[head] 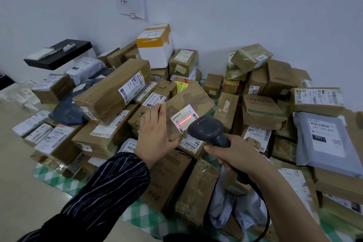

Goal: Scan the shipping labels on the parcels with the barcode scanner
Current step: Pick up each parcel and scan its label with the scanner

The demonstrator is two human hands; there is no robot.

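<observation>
The striped sleeve (110,186) is crossing the checked cloth's (53,179) near edge, the left hand (155,133) propping a flat parcel (188,100) up mid-pile with straight fingers. The right hand (235,155) is gripping the barcode scanner (208,129), its red line crossing the shipping label (184,119). Holding both steady is probably what is mattering most.
</observation>
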